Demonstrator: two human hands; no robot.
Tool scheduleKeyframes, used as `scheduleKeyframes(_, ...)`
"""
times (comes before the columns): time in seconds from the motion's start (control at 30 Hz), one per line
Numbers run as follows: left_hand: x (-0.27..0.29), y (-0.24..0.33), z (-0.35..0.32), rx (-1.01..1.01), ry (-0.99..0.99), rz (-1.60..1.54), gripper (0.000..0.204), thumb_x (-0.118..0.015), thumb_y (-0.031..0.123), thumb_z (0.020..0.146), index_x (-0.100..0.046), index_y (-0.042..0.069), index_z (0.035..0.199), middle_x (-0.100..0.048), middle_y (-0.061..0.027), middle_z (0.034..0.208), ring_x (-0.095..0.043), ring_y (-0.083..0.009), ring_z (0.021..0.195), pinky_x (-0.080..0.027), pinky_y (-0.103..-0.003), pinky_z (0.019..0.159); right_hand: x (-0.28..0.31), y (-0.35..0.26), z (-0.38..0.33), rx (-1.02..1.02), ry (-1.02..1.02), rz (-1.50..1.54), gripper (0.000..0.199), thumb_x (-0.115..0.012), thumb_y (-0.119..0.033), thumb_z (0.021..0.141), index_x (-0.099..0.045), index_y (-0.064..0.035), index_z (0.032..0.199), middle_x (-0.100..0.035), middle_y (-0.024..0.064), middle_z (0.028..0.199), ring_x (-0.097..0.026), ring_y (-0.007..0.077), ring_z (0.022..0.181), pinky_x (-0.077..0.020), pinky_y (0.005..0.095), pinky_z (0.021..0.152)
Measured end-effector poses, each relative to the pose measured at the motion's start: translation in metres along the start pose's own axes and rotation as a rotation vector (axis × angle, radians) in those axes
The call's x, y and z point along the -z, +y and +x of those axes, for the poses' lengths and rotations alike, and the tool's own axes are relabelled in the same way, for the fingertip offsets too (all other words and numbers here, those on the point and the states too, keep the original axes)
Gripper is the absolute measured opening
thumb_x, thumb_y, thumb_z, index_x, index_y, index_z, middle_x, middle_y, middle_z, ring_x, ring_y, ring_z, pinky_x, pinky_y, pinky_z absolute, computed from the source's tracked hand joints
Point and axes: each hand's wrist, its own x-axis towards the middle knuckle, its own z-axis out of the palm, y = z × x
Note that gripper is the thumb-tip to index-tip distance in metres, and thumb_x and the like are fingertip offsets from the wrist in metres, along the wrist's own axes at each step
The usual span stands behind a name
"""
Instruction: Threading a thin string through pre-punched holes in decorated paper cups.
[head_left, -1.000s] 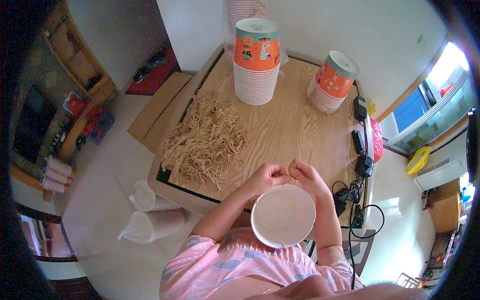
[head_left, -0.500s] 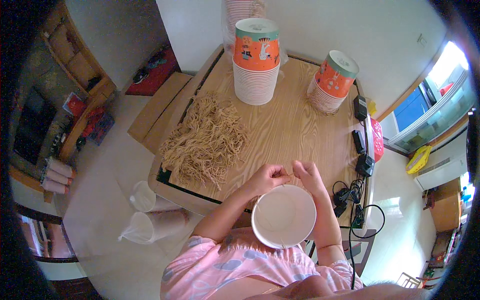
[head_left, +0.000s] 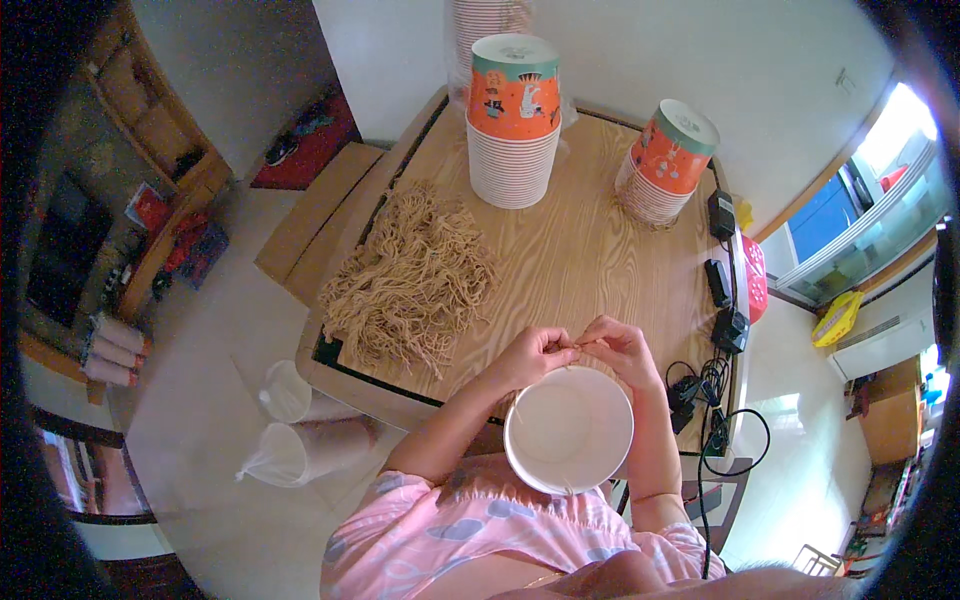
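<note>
A white paper bucket (head_left: 568, 430) sits against my front at the table's near edge, its open mouth facing up. A thin strand of light twine (head_left: 579, 347) shows between my fingers at the bucket's far rim. My left hand (head_left: 541, 355) pinches it with thumb and forefinger just left of the rim's top. Close beside it, my right hand (head_left: 614, 347) pinches the twine too, its fingertips nearly meeting the left ones. Beyond my left hand lies a loose heap of tan twine (head_left: 415, 275) on the wooden table (head_left: 575, 265).
A tall stack of upside-down orange-and-green paper buckets (head_left: 514, 120) stands at the table's back, with a shorter stack (head_left: 668, 160) to the right. Black power adapters (head_left: 730, 330) and tangled cables (head_left: 712, 390) line the right edge. Bagged stacks (head_left: 300, 455) lie on the floor at left.
My right hand has turned and its fingertips have come down and in toward the left ones. The bucket has shifted very slightly away from me.
</note>
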Motion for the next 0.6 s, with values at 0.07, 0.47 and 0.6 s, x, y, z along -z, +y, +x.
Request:
scheduleKeyframes(0.07, 0.001, 0.000, 0.000, 0.003, -0.007, 0.024, 0.011, -0.064, 0.013, 0.081, -0.059, 0.004, 0.077, -0.059, 0.0009, 0.069, -0.053, -0.0062, 0.063, -0.043, -0.024, 0.056, -0.003, -0.006, 0.000, -0.016, 0.027, -0.033, 0.009, -0.065, 0.001, 0.076, -0.063, -0.0024, 0.084, -0.060, 0.0046, 0.082, -0.055, 0.0123, 0.080, -0.0429, 0.0245, 0.073)
scheduleKeyframes(0.47, -0.001, -0.003, 0.002, -0.004, -0.002, 0.030, 0.009, -0.064, 0.010, 0.081, -0.060, 0.004, 0.077, -0.059, 0.0011, 0.070, -0.053, -0.0057, 0.064, -0.043, -0.023, 0.056, -0.010, -0.022, 0.002, 0.004, 0.073, -0.305, 0.007, -0.059, -0.004, 0.081, -0.057, 0.0016, 0.078, -0.055, 0.0060, 0.071, -0.052, 0.0142, 0.071, -0.0423, 0.0270, 0.064)
scheduleKeyframes(0.6, -0.002, -0.003, 0.002, -0.013, -0.009, 0.024, 0.008, -0.064, 0.011, 0.081, -0.061, 0.003, 0.079, -0.061, 0.0004, 0.071, -0.054, -0.0063, 0.065, -0.044, -0.023, 0.058, -0.008, -0.020, 0.001, -0.106, 0.021, -0.352, 0.012, -0.058, -0.008, 0.083, -0.054, 0.0026, 0.079, -0.052, 0.0054, 0.072, -0.049, 0.0149, 0.071, -0.0410, 0.0285, 0.063)
